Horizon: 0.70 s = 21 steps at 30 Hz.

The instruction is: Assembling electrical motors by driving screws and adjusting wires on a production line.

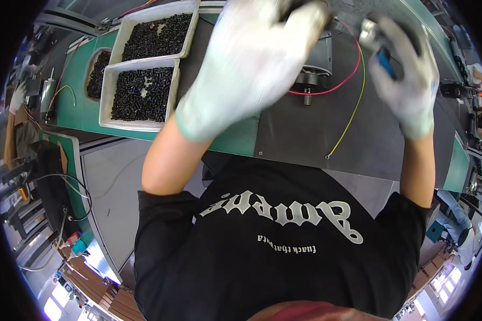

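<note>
My left hand (251, 59), in a white knitted glove, reaches across the top middle. Its fingers curl at the upper edge around something dark that I cannot make out. My right hand (409, 80), gloved too and smeared by motion, is closed on a blue object (385, 63) whose kind is unclear. By its fingertips is a blurred silvery metal piece (368, 33). Between my hands lies a metal motor-like cylinder (315, 72) with a threaded shaft (308, 98). A red wire (337, 85) and a yellow-green wire (353, 109) with a ring terminal (328, 157) run beside it.
To the left stand two white bins (104, 101) (190, 32) full of small black parts. An oval recess (95, 75) in the green bench top (69, 115) holds more. A dark mat (289, 134) covers the middle. At the far left, another person's gloved hand (19, 96) shows.
</note>
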Each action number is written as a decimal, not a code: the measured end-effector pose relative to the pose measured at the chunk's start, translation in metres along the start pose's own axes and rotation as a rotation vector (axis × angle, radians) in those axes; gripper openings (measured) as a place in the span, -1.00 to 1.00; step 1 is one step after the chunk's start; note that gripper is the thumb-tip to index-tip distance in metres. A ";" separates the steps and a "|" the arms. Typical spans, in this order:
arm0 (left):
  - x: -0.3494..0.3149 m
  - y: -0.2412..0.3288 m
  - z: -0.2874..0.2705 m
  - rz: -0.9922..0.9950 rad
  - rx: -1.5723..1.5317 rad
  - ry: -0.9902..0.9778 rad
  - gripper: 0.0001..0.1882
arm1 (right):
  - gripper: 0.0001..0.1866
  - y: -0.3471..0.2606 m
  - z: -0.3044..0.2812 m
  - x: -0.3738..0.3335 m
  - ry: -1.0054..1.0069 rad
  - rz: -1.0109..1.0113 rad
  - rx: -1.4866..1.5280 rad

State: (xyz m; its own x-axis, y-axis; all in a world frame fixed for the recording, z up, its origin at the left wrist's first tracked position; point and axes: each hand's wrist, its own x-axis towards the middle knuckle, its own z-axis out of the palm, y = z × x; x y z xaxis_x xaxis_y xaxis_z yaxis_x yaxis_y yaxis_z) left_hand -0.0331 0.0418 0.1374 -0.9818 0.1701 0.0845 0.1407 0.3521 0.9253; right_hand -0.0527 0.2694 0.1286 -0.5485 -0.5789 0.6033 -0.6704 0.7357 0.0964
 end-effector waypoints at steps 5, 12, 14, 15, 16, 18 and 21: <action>0.092 -0.090 0.047 0.059 0.417 0.151 -0.62 | -0.82 0.119 0.083 -0.035 -0.086 1.117 1.167; 0.116 -0.097 0.083 -0.307 0.167 0.196 -0.16 | -0.89 0.039 0.116 -0.050 0.097 1.432 1.976; 0.105 -0.075 0.082 -0.240 0.164 0.219 -0.14 | -0.90 0.052 0.137 -0.066 0.132 1.394 2.025; 0.099 -0.064 0.080 -0.201 0.153 0.246 -0.12 | -0.81 0.063 0.137 -0.069 0.276 1.287 1.950; 0.083 -0.049 0.073 -0.075 0.141 0.300 -0.11 | -0.70 0.049 0.114 -0.069 0.386 1.212 1.875; 0.049 -0.021 0.068 0.188 0.070 0.314 -0.08 | -0.44 0.016 0.036 -0.056 0.374 0.962 1.732; 0.010 -0.020 0.066 0.554 -0.283 0.184 -0.06 | -0.33 0.006 -0.025 -0.069 0.084 0.715 1.627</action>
State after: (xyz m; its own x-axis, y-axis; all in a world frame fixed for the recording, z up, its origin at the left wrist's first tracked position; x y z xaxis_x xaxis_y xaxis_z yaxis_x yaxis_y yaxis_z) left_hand -0.0377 0.0969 0.0950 -0.7826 0.0879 0.6163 0.6185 -0.0034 0.7858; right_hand -0.0063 0.3226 0.1069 -0.9372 -0.2767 0.2122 -0.1344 -0.2751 -0.9520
